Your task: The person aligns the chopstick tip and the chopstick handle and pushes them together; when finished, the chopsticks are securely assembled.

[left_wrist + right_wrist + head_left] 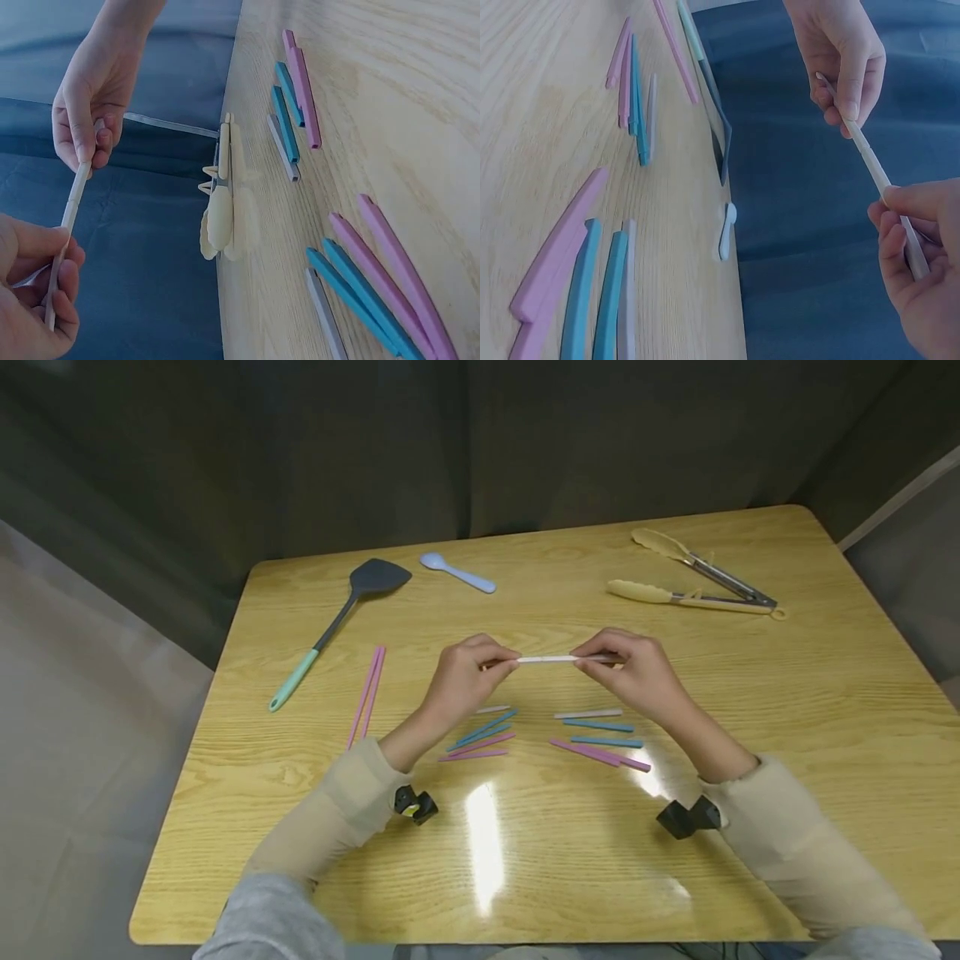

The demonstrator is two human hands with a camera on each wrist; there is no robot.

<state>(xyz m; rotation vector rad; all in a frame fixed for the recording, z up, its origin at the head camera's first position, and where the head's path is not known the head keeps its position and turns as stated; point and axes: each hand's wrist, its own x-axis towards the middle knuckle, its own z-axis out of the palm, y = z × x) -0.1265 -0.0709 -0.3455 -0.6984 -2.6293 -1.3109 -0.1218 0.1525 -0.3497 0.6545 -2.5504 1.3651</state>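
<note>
Above the middle of the table, a thin white chopstick [546, 659] with a seam partway along is held level between both hands. My left hand [471, 672] pinches its left part between thumb and fingers, and my right hand [628, 668] pinches the right part. In the left wrist view the seam lies on the white chopstick [75, 196] between the two hands. Under the hands lie two groups of chopstick pieces: a left group with blue pieces [483, 731], and a right group with blue pieces [597, 725]. Each group also has pink pieces and a white one.
Two long pink chopsticks [367, 693] lie left of the hands. Beyond them is a dark spatula [378, 577] with a green handle. A light blue spoon [459, 573] rests near the back edge. Yellow-tipped tongs [712, 589] lie spread at the back right.
</note>
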